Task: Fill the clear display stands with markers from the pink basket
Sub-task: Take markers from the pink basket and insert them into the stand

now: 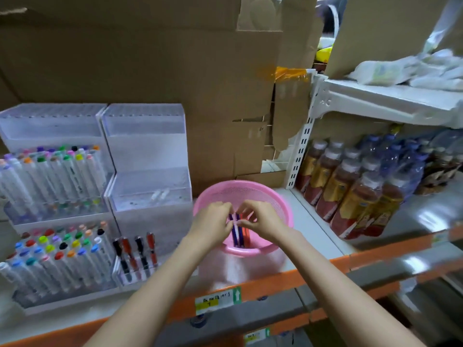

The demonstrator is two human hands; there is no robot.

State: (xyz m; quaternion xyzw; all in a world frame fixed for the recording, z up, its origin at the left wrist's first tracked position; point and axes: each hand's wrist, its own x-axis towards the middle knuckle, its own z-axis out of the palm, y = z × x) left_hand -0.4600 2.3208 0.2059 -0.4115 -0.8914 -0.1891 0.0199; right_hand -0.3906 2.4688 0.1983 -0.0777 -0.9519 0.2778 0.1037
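Note:
A round pink basket sits on the white shelf, right of two tiered clear display stands. Inside it, both my hands meet over a small bunch of markers with blue, white and red barrels. My left hand and my right hand pinch the tops of these markers with curled fingers. The left stand holds many white markers with coloured caps on its two lower tiers. The right stand has several red and black markers in its front tier; its upper tiers look bare.
Cardboard boxes form a wall behind the stands. To the right, a white shelf upright separates rows of bottled drinks. An upper white shelf carries plastic-wrapped goods. The shelf's orange front edge runs below the basket.

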